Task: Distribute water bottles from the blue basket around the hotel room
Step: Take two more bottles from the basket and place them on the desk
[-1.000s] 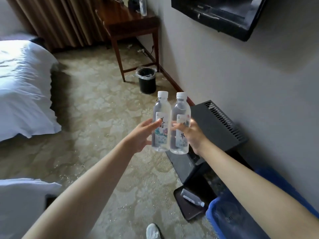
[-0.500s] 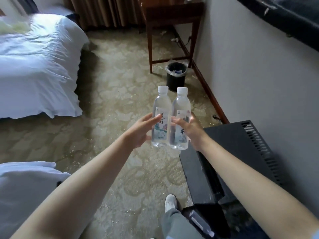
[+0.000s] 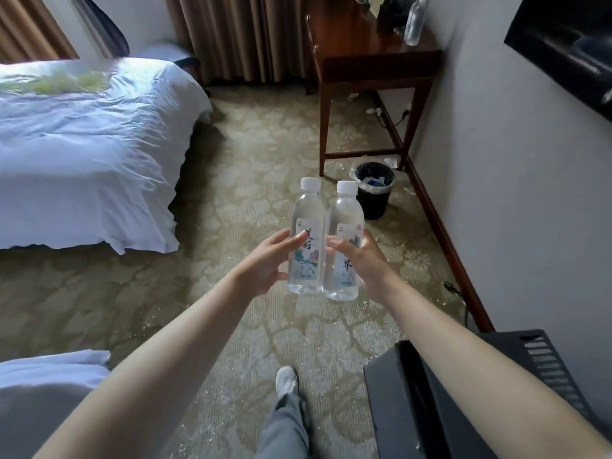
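Note:
I carry two clear water bottles upright and side by side in front of me, both with white caps and printed labels. My left hand (image 3: 265,263) grips the left bottle (image 3: 307,240) around its label. The right bottle (image 3: 344,241) is held in my right hand (image 3: 362,263), thumb across the label. The two bottles touch each other. A third clear bottle (image 3: 414,21) stands on the wooden desk (image 3: 367,58) at the far right. The blue basket is out of view.
A white bed (image 3: 86,150) fills the left, with another white bed corner (image 3: 49,369) at lower left. A black bin (image 3: 374,188) sits by the desk leg. A black cabinet (image 3: 430,399) stands at lower right against the wall. My shoe (image 3: 286,380) is on the patterned carpet.
I have walked forward along the carpet with both bottles held out. The desk and bin are nearer, and the black cabinet has slid back to my lower right. The blue basket left the view.

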`<state>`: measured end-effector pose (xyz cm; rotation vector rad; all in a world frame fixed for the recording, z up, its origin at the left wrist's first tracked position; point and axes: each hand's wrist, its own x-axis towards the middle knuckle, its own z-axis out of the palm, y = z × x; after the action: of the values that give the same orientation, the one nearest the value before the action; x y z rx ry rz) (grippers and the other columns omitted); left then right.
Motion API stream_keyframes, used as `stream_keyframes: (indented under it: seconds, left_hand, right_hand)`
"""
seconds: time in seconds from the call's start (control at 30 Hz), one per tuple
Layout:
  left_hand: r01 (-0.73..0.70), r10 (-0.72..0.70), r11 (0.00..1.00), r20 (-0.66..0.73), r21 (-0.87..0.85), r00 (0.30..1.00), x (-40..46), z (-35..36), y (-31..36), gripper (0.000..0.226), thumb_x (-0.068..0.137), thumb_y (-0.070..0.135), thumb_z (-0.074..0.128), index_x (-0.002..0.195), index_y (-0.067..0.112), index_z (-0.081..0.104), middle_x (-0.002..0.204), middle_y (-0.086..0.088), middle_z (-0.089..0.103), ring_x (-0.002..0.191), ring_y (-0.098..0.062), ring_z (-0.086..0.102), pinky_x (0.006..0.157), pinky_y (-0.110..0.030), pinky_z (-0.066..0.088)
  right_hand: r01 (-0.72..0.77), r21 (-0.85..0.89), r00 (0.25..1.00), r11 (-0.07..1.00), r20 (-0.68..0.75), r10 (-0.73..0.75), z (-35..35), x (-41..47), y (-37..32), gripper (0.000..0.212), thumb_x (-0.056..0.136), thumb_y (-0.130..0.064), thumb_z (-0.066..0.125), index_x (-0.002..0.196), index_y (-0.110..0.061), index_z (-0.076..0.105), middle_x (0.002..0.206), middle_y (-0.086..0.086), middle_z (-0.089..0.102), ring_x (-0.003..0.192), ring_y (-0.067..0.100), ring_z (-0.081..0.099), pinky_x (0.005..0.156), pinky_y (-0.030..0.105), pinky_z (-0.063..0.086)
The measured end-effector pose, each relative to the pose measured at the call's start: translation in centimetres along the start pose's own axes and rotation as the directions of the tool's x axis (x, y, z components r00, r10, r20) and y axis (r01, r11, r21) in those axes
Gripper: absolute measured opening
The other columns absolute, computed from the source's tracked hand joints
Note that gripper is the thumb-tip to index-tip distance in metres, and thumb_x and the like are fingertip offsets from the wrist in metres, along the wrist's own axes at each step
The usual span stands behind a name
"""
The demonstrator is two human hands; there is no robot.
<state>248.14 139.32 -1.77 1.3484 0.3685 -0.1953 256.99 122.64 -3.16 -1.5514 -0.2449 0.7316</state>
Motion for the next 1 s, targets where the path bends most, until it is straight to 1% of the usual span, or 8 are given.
stream_keyframes:
  seconds: [0.13,0.33,0.47,0.53,0.63,0.77,0.87,1.0]
  left_hand:
    - [0.008,-0.008,1.0,-0.008,-0.015,1.0,5.4,-3.7,2.0,0.061,0.083,0.038,0.064,0.136,0.012,0.048,0.128,-0.013,0.061,0.118,-0.029,0.06,0.097,-0.058,0.047]
    - [0.008,-0.006,0.999,0.056,-0.032,0.998,13.4,-9.2,6.5,0.06,0.083,0.038,0.06,0.136,0.012,0.047,0.127,-0.013,0.061,0.116,-0.028,0.061,0.093,-0.053,0.051]
    - [0.015,-0.013,1.0,0.081,-0.023,0.997,18.2,-11.0,9.4,0.061,0.084,0.039,0.061,0.137,0.013,0.046,0.125,-0.011,0.063,0.115,-0.026,0.061,0.088,-0.049,0.054]
    - [0.018,-0.015,0.999,0.082,-0.034,0.997,20.6,-11.6,10.5,0.06,0.086,0.039,0.061,0.138,0.013,0.046,0.125,-0.01,0.063,0.116,-0.025,0.061,0.09,-0.05,0.053]
    - [0.033,-0.029,0.999,0.089,-0.041,0.996,24.8,-12.3,11.6,0.062,0.084,0.04,0.062,0.137,0.014,0.047,0.128,-0.012,0.061,0.118,-0.028,0.059,0.095,-0.054,0.049]
    - [0.049,-0.047,0.998,0.056,-0.042,0.997,31.0,-13.1,13.6,0.063,0.079,0.037,0.059,0.136,0.012,0.047,0.125,-0.01,0.063,0.118,-0.027,0.059,0.097,-0.054,0.047]
    - [0.059,-0.057,0.997,0.028,-0.059,0.998,35.9,-13.8,14.9,0.059,0.082,0.038,0.061,0.135,0.014,0.048,0.123,-0.009,0.063,0.118,-0.026,0.058,0.099,-0.054,0.045]
    - [0.054,-0.056,0.996,-0.017,-0.073,0.998,41.5,-15.1,17.2,0.058,0.084,0.037,0.062,0.136,0.015,0.047,0.124,-0.009,0.063,0.117,-0.025,0.06,0.094,-0.05,0.049]
  right_hand:
    - [-0.001,-0.002,1.0,1.0,-0.007,0.001,0.5,6.3,-1.5,0.077,0.063,-0.053,0.075,0.13,-0.026,0.046,0.12,0.002,0.063,0.112,0.022,0.06,0.098,0.054,0.044]
    - [0.001,0.008,1.0,1.0,-0.03,-0.001,1.5,15.8,-5.1,0.062,0.07,-0.043,0.073,0.125,-0.025,0.05,0.118,0.004,0.063,0.111,0.022,0.059,0.096,0.049,0.044]
    - [-0.015,0.016,0.999,1.0,-0.045,0.015,0.9,20.8,-7.3,0.075,0.063,-0.052,0.075,0.128,-0.026,0.047,0.122,0.003,0.062,0.115,0.024,0.058,0.099,0.054,0.042]
    - [-0.025,0.013,0.998,1.0,-0.052,0.026,0.2,23.3,-8.2,0.081,0.06,-0.055,0.075,0.13,-0.027,0.046,0.124,0.002,0.061,0.116,0.025,0.057,0.1,0.056,0.041]
    - [-0.023,0.004,0.999,1.0,-0.045,0.023,-1.1,26.9,-9.6,0.076,0.064,-0.051,0.074,0.13,-0.026,0.046,0.123,0.004,0.061,0.115,0.026,0.058,0.1,0.056,0.042]
    - [-0.02,0.02,1.0,1.0,-0.021,0.02,-3.6,33.1,-10.6,0.055,0.079,-0.034,0.069,0.128,-0.019,0.048,0.12,0.008,0.063,0.11,0.024,0.062,0.1,0.053,0.043]
    - [-0.022,0.027,1.0,0.999,-0.001,0.022,-5.1,38.0,-11.8,0.058,0.074,-0.037,0.069,0.126,-0.02,0.051,0.118,0.007,0.066,0.108,0.024,0.064,0.098,0.053,0.045]
    - [-0.043,0.032,0.998,0.999,0.039,0.042,-6.7,44.0,-13.6,0.055,0.073,-0.038,0.069,0.123,-0.02,0.053,0.118,0.009,0.065,0.109,0.026,0.063,0.098,0.054,0.044]
